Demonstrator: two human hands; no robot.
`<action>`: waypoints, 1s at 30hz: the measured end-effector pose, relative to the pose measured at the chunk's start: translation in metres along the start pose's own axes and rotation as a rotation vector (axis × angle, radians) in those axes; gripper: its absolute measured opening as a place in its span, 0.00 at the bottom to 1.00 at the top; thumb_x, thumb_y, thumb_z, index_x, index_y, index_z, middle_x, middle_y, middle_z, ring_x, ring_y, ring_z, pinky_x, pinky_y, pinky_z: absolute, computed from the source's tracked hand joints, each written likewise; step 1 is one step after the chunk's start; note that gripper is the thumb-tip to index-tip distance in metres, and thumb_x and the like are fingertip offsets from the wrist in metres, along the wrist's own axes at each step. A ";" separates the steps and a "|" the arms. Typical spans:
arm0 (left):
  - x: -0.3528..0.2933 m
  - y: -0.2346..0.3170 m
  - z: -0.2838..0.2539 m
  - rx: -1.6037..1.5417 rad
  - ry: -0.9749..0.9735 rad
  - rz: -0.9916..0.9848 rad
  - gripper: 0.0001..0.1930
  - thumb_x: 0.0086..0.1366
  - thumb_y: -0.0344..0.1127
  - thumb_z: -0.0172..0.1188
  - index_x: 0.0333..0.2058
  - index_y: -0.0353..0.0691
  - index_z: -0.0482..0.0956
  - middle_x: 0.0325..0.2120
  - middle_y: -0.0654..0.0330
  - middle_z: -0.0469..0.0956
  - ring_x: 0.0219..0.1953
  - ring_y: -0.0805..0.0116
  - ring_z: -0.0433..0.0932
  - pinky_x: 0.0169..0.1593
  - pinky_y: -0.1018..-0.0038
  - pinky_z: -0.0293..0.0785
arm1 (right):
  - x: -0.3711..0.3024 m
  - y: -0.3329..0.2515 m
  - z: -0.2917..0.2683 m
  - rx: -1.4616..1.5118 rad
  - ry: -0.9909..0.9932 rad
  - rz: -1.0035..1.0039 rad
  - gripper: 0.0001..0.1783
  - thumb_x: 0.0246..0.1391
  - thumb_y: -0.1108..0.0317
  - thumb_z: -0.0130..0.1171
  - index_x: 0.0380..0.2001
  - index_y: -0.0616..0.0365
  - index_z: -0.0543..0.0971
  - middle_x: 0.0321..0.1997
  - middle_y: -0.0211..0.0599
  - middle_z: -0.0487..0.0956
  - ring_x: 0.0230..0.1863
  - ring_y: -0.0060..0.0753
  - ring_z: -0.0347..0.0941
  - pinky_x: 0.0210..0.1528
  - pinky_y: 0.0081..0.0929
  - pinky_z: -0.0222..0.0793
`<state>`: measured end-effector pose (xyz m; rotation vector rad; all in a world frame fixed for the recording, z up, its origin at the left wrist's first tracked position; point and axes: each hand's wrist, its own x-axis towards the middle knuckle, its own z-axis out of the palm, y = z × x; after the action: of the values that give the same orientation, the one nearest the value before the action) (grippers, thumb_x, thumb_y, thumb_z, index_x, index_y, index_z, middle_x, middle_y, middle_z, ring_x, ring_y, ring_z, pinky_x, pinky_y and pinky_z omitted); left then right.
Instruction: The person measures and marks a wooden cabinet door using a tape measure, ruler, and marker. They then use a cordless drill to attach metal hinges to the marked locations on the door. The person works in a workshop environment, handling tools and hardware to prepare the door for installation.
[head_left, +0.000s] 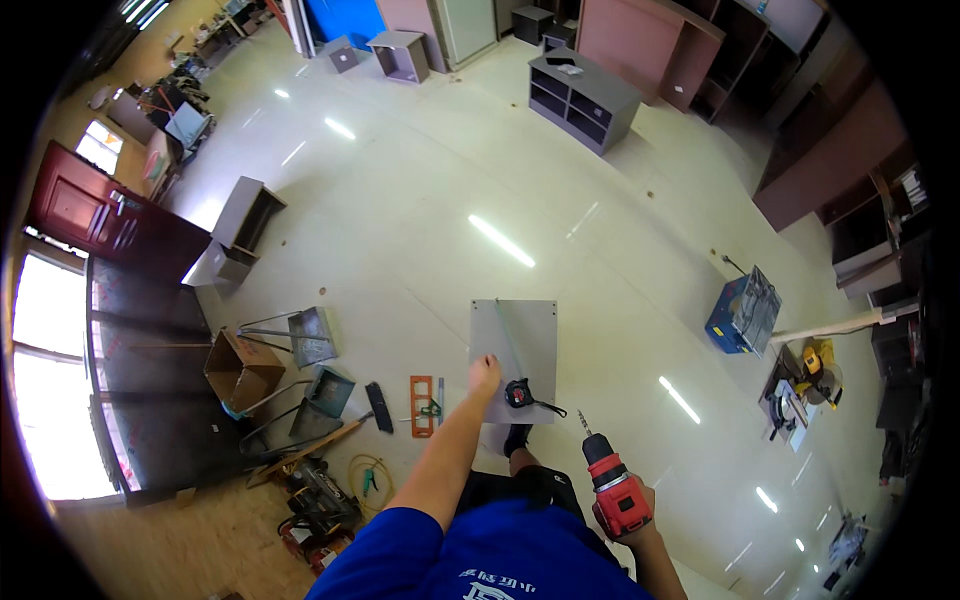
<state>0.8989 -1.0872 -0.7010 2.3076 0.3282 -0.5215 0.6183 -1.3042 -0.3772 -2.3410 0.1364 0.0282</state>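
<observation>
A grey rectangular panel (538, 340) with small holes near its corners is in front of me. On it rests a black and red tape measure (519, 393), its blade drawn out toward the panel's far edge and its wrist strap trailing right. My left hand (486, 374) is over the panel's left side, left of the blade. Its fingers are curled closed, and anything in them is too small to make out. My right hand (646, 508) grips a red and black cordless drill (612, 482) to the right of the panel, its bit pointing away from me.
Left of the panel lie an orange level-like frame (421, 407), a broom (378, 407), dustpans (330, 391) and a cardboard box (243, 370). A blue toolbox-like case (742, 310) and a yellow power saw (815, 365) are at right. Grey cabinets (584, 97) stand farther off.
</observation>
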 end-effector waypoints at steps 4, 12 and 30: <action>0.006 -0.001 0.015 0.089 0.006 -0.009 0.22 0.68 0.48 0.45 0.42 0.38 0.82 0.38 0.40 0.81 0.43 0.37 0.79 0.48 0.49 0.75 | -0.002 0.012 -0.003 -0.053 -0.020 -0.016 0.21 0.40 0.60 0.71 0.39 0.53 0.79 0.37 0.42 0.81 0.35 0.47 0.80 0.38 0.38 0.77; -0.002 0.010 0.023 0.224 -0.020 -0.008 0.19 0.69 0.50 0.47 0.40 0.42 0.79 0.35 0.44 0.82 0.41 0.38 0.80 0.45 0.47 0.75 | 0.002 0.027 -0.003 -0.070 -0.028 0.090 0.20 0.38 0.60 0.71 0.37 0.53 0.80 0.36 0.43 0.80 0.34 0.48 0.79 0.37 0.38 0.77; -0.012 0.005 0.014 0.077 -0.077 0.118 0.12 0.64 0.43 0.58 0.38 0.42 0.78 0.35 0.52 0.83 0.41 0.48 0.80 0.44 0.56 0.75 | 0.023 0.036 -0.003 -0.079 -0.032 -0.016 0.20 0.39 0.62 0.72 0.37 0.53 0.80 0.38 0.41 0.81 0.35 0.45 0.80 0.38 0.36 0.78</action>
<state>0.8861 -1.1018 -0.7013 2.3571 0.1359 -0.5711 0.6369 -1.3332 -0.4025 -2.4190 0.1025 0.0644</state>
